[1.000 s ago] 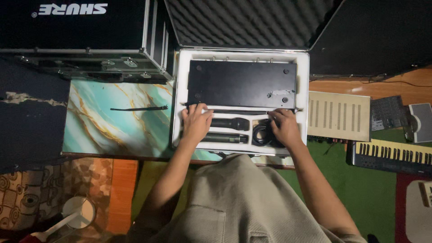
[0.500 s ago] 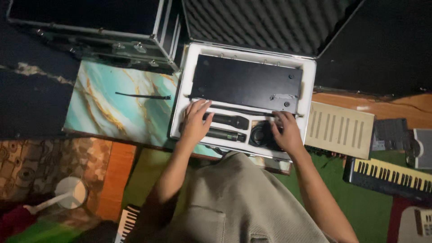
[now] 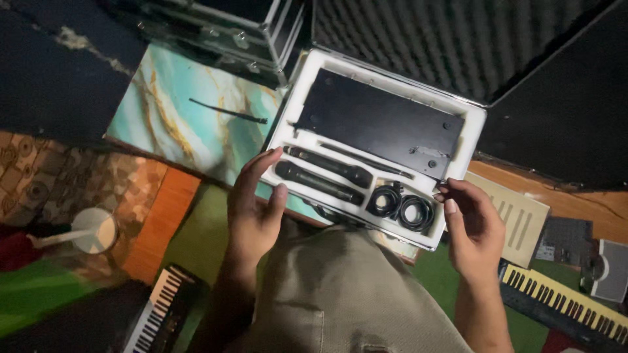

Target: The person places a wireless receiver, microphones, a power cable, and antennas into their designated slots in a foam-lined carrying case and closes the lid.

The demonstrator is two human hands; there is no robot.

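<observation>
A white foam tray [image 3: 468, 140] lies in front of me inside an open case. It holds a flat black receiver unit [image 3: 379, 121], two black microphones [image 3: 327, 173] and coiled black cables [image 3: 402, 208]. My left hand [image 3: 252, 209] rests at the tray's left front corner, fingers apart, thumb beside the lower microphone. My right hand [image 3: 471, 225] hovers at the tray's right front corner, fingers loosely curled, holding nothing. A thin black antenna rod [image 3: 229, 112] lies on a teal marbled board [image 3: 176, 111] to the left.
The case lid with grey ridged foam [image 3: 425, 39] stands open behind. A second metal-edged case [image 3: 222, 29] sits at the back left. Keyboards lie at the lower left [image 3: 154, 314] and the right [image 3: 562, 304]. A beige vented box [image 3: 520, 216] and a white cup [image 3: 91, 232] are nearby.
Both hands have drawn back off the microphones and cables to the tray's front corners. The view has tilted and moved closer.
</observation>
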